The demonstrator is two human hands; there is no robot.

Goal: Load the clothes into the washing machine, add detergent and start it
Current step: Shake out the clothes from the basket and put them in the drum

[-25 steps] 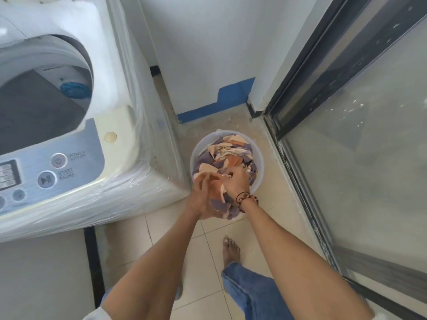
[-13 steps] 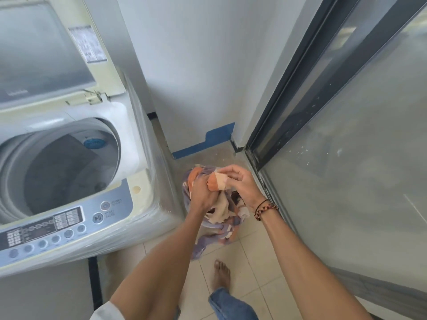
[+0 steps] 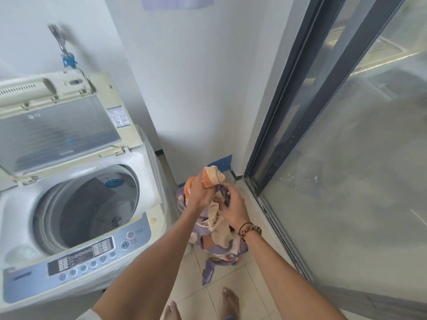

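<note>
Head view: both hands hold a patterned cloth (image 3: 216,224) in the air, just right of the washing machine (image 3: 76,204).
Left hand (image 3: 199,192) grips its bunched top; right hand (image 3: 234,210) pinches it lower. Machine lid (image 3: 62,132) stands open, drum (image 3: 90,209) visible.

A top-loading washing machine (image 3: 76,211) stood with its lid (image 3: 62,128) raised and drum open. Just right of the washing machine, a left hand (image 3: 199,192) gripped the bunched top of a purple, orange and cream patterned cloth (image 3: 217,236), which hung above the tiled floor (image 3: 251,282). A right hand (image 3: 234,207) with wrist bracelets (image 3: 249,229) held the cloth lower down.
</note>
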